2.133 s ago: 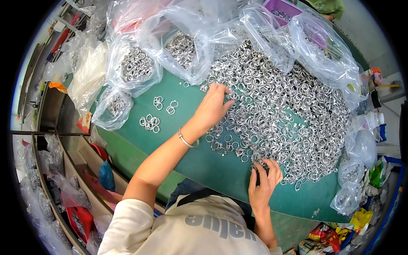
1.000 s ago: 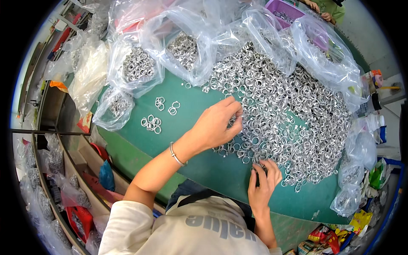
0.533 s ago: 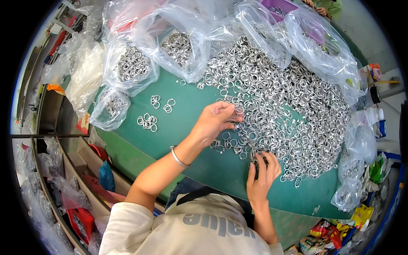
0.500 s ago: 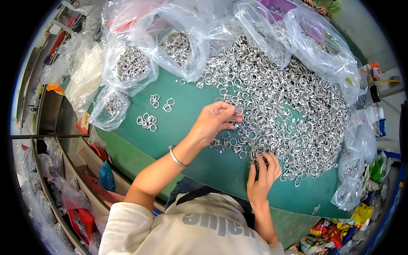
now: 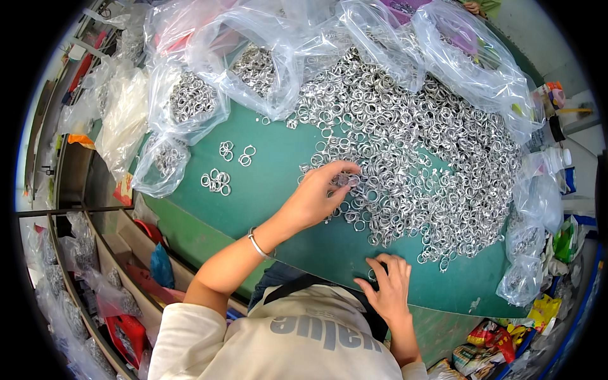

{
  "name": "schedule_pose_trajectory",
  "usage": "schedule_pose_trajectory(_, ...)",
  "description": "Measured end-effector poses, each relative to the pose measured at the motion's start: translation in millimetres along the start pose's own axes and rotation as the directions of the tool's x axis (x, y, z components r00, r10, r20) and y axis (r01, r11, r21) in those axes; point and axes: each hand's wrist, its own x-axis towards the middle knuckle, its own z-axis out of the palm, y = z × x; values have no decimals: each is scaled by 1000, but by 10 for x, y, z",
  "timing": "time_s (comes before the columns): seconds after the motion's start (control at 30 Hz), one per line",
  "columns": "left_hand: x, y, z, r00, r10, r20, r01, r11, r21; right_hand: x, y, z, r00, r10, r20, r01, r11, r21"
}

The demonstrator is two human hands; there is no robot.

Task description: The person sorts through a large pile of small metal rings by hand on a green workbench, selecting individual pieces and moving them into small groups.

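Left hand (image 5: 320, 193) now lower, fingertips amid rings (image 5: 411, 145).

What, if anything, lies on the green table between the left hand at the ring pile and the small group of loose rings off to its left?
Nothing visible does. The left hand pinches at the edge of the big pile of silver metal rings, and only bare green table separates it from the small group of loose silver rings.
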Motion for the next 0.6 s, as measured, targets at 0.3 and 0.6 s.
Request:
schedule_pose_trajectory(0.3, -35, -60, 13, 982, 61, 176, 18, 910, -414, 252, 217, 12, 918, 87, -387, -64, 995, 72)
schedule_pose_trajectory(0.6, -174, 65, 133, 961, -70, 267, 195, 857, -477, 843, -124, -48, 931, -112, -347, 104, 994, -42)
